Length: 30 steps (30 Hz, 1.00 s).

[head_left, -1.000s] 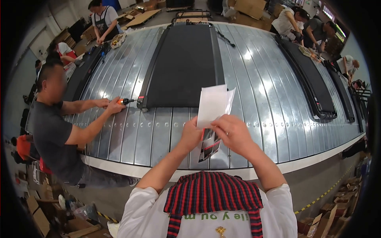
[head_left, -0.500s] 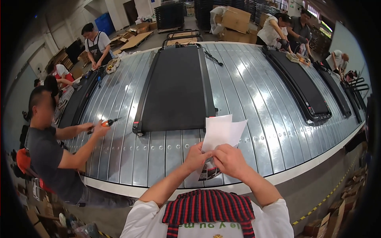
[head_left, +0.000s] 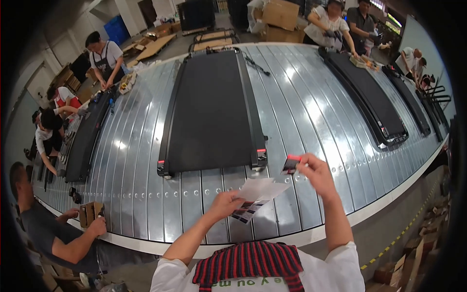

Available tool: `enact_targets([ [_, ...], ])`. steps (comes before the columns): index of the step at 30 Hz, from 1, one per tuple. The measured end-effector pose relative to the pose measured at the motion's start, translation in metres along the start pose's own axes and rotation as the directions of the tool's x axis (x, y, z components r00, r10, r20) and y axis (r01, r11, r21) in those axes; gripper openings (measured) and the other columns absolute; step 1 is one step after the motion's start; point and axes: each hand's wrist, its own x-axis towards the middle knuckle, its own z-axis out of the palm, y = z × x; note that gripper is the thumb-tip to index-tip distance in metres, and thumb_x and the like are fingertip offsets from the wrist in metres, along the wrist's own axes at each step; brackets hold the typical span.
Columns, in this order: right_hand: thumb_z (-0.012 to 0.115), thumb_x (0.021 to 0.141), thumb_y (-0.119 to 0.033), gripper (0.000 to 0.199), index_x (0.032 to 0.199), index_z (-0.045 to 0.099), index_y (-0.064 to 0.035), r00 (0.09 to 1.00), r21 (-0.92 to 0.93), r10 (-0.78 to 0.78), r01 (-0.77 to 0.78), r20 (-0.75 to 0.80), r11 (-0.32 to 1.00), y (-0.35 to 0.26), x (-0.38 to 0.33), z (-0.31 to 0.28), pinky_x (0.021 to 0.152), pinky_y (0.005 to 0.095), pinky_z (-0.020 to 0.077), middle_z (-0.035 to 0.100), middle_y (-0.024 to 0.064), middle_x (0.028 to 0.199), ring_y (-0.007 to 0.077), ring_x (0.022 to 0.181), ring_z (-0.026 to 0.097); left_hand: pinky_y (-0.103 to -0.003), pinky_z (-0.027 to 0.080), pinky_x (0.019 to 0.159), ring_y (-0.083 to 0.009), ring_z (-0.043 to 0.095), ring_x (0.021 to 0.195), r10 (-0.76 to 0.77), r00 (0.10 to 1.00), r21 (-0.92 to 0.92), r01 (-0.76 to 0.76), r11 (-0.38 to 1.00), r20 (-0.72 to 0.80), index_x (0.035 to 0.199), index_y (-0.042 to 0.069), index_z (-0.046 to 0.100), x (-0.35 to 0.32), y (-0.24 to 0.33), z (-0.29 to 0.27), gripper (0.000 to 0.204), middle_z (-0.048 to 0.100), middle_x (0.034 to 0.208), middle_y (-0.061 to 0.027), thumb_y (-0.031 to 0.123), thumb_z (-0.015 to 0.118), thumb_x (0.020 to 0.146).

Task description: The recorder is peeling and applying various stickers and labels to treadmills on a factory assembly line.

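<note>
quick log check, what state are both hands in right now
Left hand: closed, holding printed sheets.
Right hand: closed, pinching a small red-and-black piece.

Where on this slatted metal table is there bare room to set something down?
Bare slats separate the central treadmill deck from the left deck and, below the black cable, from the next deck right. The far right is crowded with decks close together; the near middle has the left hand with sheets and right hand with a red-topped piece.

Green lettering, upside down, crosses the white shirt.
</note>
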Motion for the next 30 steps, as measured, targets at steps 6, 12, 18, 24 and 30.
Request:
enact_targets([
  [6, 0.057, 0.077, -0.016, 0.009, 0.076, 0.054, -0.0076, 0.825, 0.058, 0.557, -0.563, 0.095, 0.824, 0.096, 0.078, -0.008, 0.068, 0.0265, 0.0415, 0.054, -0.0006, 0.079, 0.0093, 0.077, 0.05, -0.04, 0.044, 0.061, -0.0312, 0.056, 0.074, 0.138, 0.986, 0.375, -0.162, 0.913, 0.092, 0.087, 0.01, 0.058, 0.045, 0.012, -0.005, 0.015, 0.06, 0.077, -0.0099, 0.009, 0.053, 0.073],
  [12, 0.058, 0.076, -0.019, 0.011, 0.076, 0.056, -0.0083, 0.755, 0.108, 0.63, -0.652, 0.184, 0.75, 0.156, 0.138, 0.024, 0.065, 0.0267, 0.0416, 0.054, 0.0008, 0.077, 0.011, 0.074, 0.05, -0.04, 0.044, 0.065, -0.0281, 0.055, 0.077, 0.178, 0.974, 0.63, -0.228, 0.742, 0.143, 0.084, 0.009, 0.056, 0.101, 0.002, -0.004, 0.015, 0.058, 0.076, -0.008, 0.005, 0.053, 0.069],
  [18, 0.059, 0.074, -0.017, 0.011, 0.077, 0.056, -0.007, 0.689, 0.067, 0.675, -0.712, 0.264, 0.699, 0.19, 0.172, 0.048, 0.06, 0.0266, 0.0421, 0.052, 0.0012, 0.074, 0.0109, 0.071, 0.049, -0.038, 0.046, 0.069, -0.0279, 0.055, 0.084, 0.239, 0.967, 0.688, -0.233, 0.688, 0.088, 0.079, 0.005, 0.054, 0.143, -0.016, -0.013, 0.012, 0.056, 0.101, -0.0094, 0.004, 0.053, 0.068],
  [24, 0.06, 0.074, -0.016, 0.01, 0.077, 0.055, -0.0071, 0.646, 0.036, 0.69, -0.738, 0.327, 0.674, 0.198, 0.188, 0.052, 0.059, 0.0275, 0.0422, 0.052, 0.0011, 0.071, 0.0113, 0.067, 0.049, -0.039, 0.043, 0.076, -0.0265, 0.05, 0.098, 0.237, 0.963, 0.717, -0.255, 0.648, 0.129, 0.078, 0.002, 0.052, 0.166, -0.022, -0.016, 0.011, 0.048, 0.114, -0.0114, 0.0, 0.05, 0.067],
  [30, 0.06, 0.075, -0.016, 0.01, 0.078, 0.055, -0.0071, 0.632, 0.002, 0.684, -0.735, 0.364, 0.679, 0.195, 0.196, 0.055, 0.059, 0.0279, 0.043, 0.052, 0.0018, 0.072, 0.0116, 0.069, 0.049, -0.038, 0.043, 0.076, -0.026, 0.049, 0.097, 0.219, 0.965, 0.714, -0.255, 0.652, 0.145, 0.076, 0.002, 0.052, 0.176, -0.031, -0.014, 0.011, 0.047, 0.116, -0.0112, 0.001, 0.052, 0.065],
])
